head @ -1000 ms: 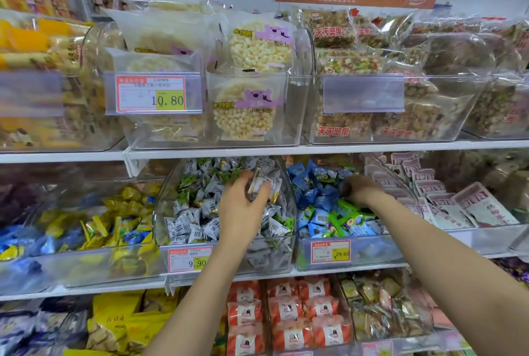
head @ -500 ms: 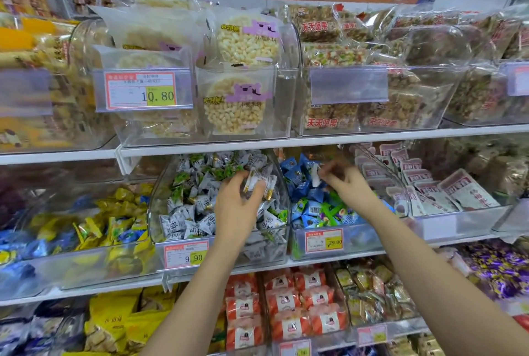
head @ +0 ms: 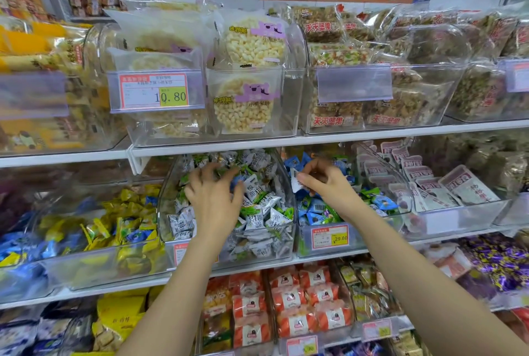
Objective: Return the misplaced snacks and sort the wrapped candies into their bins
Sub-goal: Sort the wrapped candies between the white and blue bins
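Since half a second ago, our left hand (head: pixel 213 198) has dropped from holding a white piece aloft onto the heap in the white-and-green candy bin (head: pixel 167 212). Its fingers are spread and bent over the wrappers, and we cannot tell whether they grip anything. Our right hand (head: pixel 329 186) has swung toward that bin and pinches a white wrapped candy (head: pixel 296 182) just right of its wall, above the blue candy bin (head: pixel 303 246) beside it.
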### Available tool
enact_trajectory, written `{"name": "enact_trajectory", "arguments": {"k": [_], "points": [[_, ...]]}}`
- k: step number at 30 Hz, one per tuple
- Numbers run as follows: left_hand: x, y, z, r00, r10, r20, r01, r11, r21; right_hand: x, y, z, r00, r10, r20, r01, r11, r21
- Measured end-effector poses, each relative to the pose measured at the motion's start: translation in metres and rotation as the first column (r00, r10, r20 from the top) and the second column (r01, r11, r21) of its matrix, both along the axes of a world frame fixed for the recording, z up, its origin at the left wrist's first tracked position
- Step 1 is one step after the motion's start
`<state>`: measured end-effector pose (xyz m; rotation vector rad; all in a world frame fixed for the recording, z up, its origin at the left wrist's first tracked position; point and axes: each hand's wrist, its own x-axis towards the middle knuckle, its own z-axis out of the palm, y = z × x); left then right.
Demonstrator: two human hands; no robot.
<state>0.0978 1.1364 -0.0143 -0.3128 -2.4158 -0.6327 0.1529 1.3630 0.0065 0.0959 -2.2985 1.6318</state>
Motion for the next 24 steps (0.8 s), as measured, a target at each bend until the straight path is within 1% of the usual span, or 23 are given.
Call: {"name": "enact_trajectory", "arguments": {"k": [2,3,6,10,11,13,15,18,19,21,22,23,24], "points": [[-0.001,0.003,-0.005,0.999,-0.016,0.049,0.02,0.996,-0.084,0.001,-0.001,0.0,1.0,-0.005,0.005,0.005,1.0,-0.004],[-0.002,0.003,-0.007,0.997,-0.005,0.082,0.013,0.996,-0.093,0.001,-0.002,0.0,1.0,-0.003,0.009,0.003,1.0,-0.006],[-0.006,-0.001,-0.005,0.985,-0.004,0.171,0.0,1.0,0.024,0.002,-0.003,0.0,1.0,0.001,0.018,-0.001,1.0,0.001],[-0.008,-0.004,0.0,0.979,-0.054,0.196,0.024,0.987,0.156,0.004,-0.013,0.008,1.0,-0.005,-0.01,0.006,1.0,0.026],[-0.008,-0.004,-0.001,0.98,-0.072,0.186,0.03,0.975,0.219,0.003,-0.017,0.01,1.0,-0.006,-0.024,0.007,0.999,0.042],[-0.005,-0.006,0.0,0.988,-0.092,0.121,0.041,0.926,0.376,0.001,-0.027,0.015,0.998,-0.008,-0.061,0.013,0.997,0.079],[0.001,-0.007,0.006,0.996,-0.077,0.052,0.04,0.858,0.512,-0.004,-0.038,0.017,0.994,-0.026,-0.104,0.039,0.991,0.128],[0.011,-0.01,0.017,0.995,-0.103,0.015,0.067,0.74,0.669,-0.014,-0.055,0.019,0.986,-0.077,-0.149,0.114,0.959,0.261],[0.014,-0.01,0.018,0.993,-0.114,0.004,0.08,0.717,0.692,-0.017,-0.059,0.019,0.988,-0.072,-0.134,0.114,0.932,0.345],[0.019,-0.01,0.02,0.987,-0.16,-0.004,0.116,0.698,0.707,-0.025,-0.065,0.017,0.996,-0.052,-0.066,0.08,0.836,0.543],[0.021,-0.008,0.02,0.98,-0.2,0.0,0.142,0.693,0.707,-0.028,-0.066,0.016,0.998,-0.047,-0.052,0.069,0.81,0.582],[0.024,-0.007,0.018,0.97,-0.244,0.002,0.171,0.686,0.707,-0.028,-0.066,0.016,0.997,-0.051,-0.061,0.077,0.816,0.573],[0.026,-0.004,0.018,0.958,-0.286,0.003,0.199,0.675,0.711,-0.025,-0.066,0.017,0.994,-0.06,-0.09,0.098,0.843,0.53]]}}
